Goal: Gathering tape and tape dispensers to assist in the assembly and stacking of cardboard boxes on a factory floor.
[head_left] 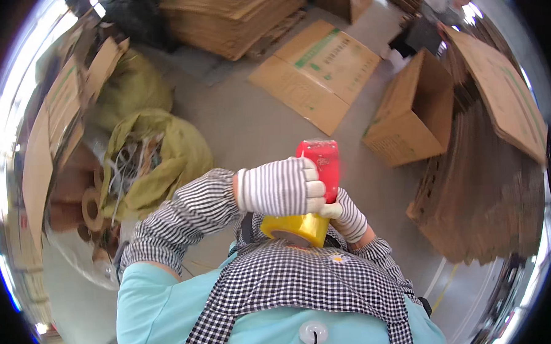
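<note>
A red tape dispenser [322, 161] with a large roll of yellow tape [307, 227] is held close in front of my chest. My left hand [279, 187], in a grey-and-white striped glove, is closed against the dispenser's left side, fingers curled at the red body. From the right, my right hand [349, 215] in a similar glove grips it low, beside the yellow roll; most of its fingers are hidden behind the dispenser. The roll touches or nearly touches my checked apron [280, 276].
A flattened carton [309, 90] lies on the floor ahead. To the right stand an open cardboard box [402, 123] and stacked cardboard [479, 187]. An open yellow-green sack [182, 145] of scraps is at left, near cardboard rolls [92, 207]. Farther off, another person [429, 27] is bent over.
</note>
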